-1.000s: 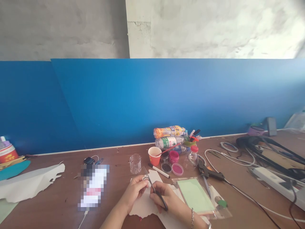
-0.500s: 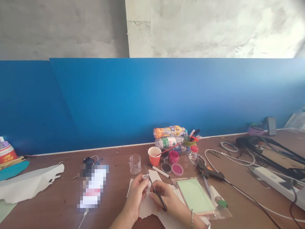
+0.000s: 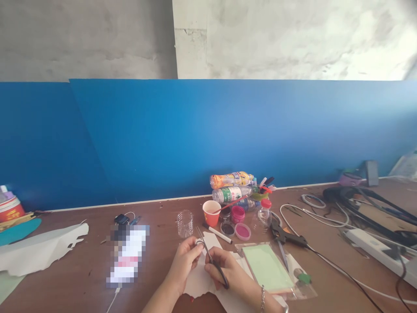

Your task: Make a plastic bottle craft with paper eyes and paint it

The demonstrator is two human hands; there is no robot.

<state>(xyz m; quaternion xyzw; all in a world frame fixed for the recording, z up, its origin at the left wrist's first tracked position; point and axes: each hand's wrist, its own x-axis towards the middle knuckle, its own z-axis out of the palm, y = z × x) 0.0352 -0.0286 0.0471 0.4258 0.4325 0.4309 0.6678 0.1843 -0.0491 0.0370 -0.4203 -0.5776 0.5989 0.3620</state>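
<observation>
Dark-handled scissors [image 3: 211, 258] are gripped in my right hand [image 3: 226, 267], their blades pointing up and to the left. Between the thumb and fingers of my left hand [image 3: 186, 261] is a small white paper piece [image 3: 199, 242] with a dark curved line on it. The scissor blades lie right beside that piece; whether they touch it I cannot tell. Beneath both hands spread white paper sheets [image 3: 199, 282] on the brown table. A black-and-white marker [image 3: 217, 233] lies just beyond the hands.
Behind the hands stand a cut clear bottle piece [image 3: 185, 223], an orange paper cup [image 3: 211, 213] and small paint jars [image 3: 237, 214]. Bottles [image 3: 232, 179] lie against the blue partition. To the right are green paper in plastic [image 3: 267, 266], a glue gun [image 3: 288, 237] and cables. A lit phone [image 3: 128, 256] lies left.
My left hand and forearm have shifted very slightly to the left. The scissors blades appear a little wider apart. Otherwise the scene is the same.
</observation>
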